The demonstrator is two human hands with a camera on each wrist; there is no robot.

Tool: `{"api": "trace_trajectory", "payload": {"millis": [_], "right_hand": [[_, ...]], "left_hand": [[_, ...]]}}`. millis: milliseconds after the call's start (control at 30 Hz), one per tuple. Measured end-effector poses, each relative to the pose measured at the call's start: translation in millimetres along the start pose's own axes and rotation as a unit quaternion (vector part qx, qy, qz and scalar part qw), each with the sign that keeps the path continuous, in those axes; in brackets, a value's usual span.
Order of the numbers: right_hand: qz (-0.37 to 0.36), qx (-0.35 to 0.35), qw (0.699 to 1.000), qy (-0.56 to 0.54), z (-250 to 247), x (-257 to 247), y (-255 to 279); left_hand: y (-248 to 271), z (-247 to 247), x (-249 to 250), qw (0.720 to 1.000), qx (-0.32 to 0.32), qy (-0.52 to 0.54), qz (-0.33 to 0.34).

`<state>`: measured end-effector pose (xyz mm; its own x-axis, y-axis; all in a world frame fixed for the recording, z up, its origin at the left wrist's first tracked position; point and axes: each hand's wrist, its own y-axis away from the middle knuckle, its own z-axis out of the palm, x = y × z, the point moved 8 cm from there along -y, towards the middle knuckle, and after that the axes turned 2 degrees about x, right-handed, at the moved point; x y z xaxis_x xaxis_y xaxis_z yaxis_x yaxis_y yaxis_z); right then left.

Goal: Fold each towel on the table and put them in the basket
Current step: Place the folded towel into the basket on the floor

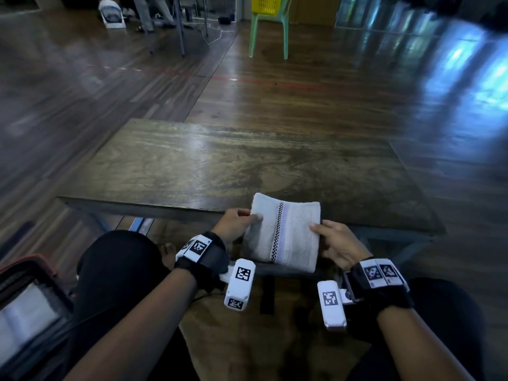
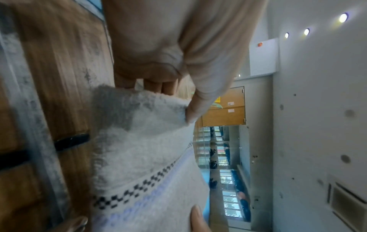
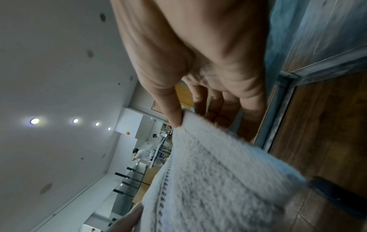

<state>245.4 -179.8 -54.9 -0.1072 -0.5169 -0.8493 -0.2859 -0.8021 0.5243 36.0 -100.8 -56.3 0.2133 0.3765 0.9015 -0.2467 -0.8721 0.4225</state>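
towel (image 1: 283,232): fluffy white, folded, checker stripe, pinched between your left hand (image 1: 236,225) and right hand (image 1: 339,243)
table (image 1: 220,163): bare wood beyond your knuckles

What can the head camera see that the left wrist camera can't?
Only the head view shows the whole table, a green chair, and both hands, left hand and right hand, holding the folded towel. Only the left wrist view shows ceiling lights and a wooden door. Both show the towel's checkered stripe.
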Motion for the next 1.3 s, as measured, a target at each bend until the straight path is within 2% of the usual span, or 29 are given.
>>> {"api": "trace_trajectory", "payload": {"millis": [67, 267, 467, 600, 733, 900, 1033, 1200, 1300], "right_hand": [[-0.008, -0.002, 1.0, -0.006, 2, -2, 19], [-0.076, -0.028, 0.997, -0.01, 3, -52, 77], [-0.198, -0.066, 0.978, 0.003, 19, -140, 130], [-0.258, -0.118, 0.959, 0.021, 57, -192, 154], [-0.286, -0.198, 0.936, 0.05, 126, -221, 168], [-0.29, -0.313, 0.901, 0.082, 237, -224, 183], [-0.266, -0.396, 0.871, 0.114, 331, -192, 195], [-0.189, -0.457, 0.848, 0.194, 437, -102, 187], [-0.124, -0.467, 0.836, 0.261, 485, -31, 172]], "left_hand": [[21, 2, 4, 1.0, -0.023, 0.008, 0.008], [73, -10, 47, 0.998, -0.019, 0.052, 0.037], [133, -45, 137, 0.982, 0.034, 0.105, 0.156], [172, -85, 175, 0.965, 0.073, 0.121, 0.219], [211, -149, 179, 0.948, 0.139, 0.156, 0.239], [262, -241, 144, 0.925, 0.251, 0.173, 0.226], [303, -301, 88, 0.896, 0.352, 0.183, 0.198], [334, -355, -20, 0.861, 0.463, 0.183, 0.106], [332, -377, -103, 0.847, 0.489, 0.208, 0.02]]}}
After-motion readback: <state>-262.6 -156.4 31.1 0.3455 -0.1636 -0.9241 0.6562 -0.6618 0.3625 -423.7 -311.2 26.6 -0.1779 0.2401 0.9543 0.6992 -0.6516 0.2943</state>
